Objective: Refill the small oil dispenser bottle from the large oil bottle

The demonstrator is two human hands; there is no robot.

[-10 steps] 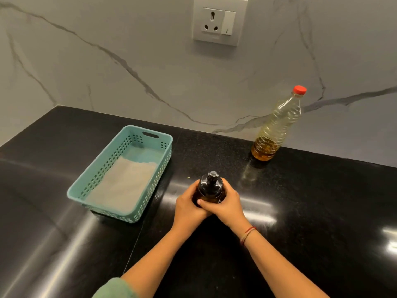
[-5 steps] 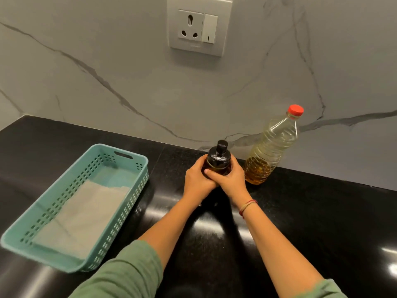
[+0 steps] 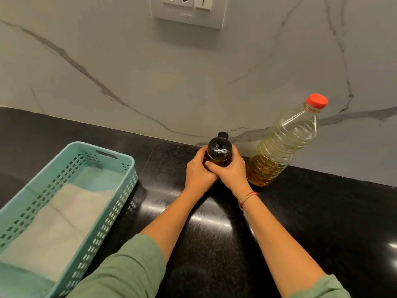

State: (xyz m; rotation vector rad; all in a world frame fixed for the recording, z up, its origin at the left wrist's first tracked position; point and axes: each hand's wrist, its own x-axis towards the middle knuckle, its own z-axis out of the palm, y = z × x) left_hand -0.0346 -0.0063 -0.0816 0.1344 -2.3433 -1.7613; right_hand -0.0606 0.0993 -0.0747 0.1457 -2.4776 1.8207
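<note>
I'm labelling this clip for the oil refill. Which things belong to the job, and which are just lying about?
Job: small dispenser bottle, gripped by left hand and right hand; large oil bottle, red cap on.
Lying about: teal basket holding a folded cloth; wall socket.

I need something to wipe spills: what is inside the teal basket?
A folded pale sheet, cloth or paper, lies on the floor of the teal basket; anything beneath it is hidden.

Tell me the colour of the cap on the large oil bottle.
Red. The cap tops the large oil bottle, seen clearly in the head view.
</note>
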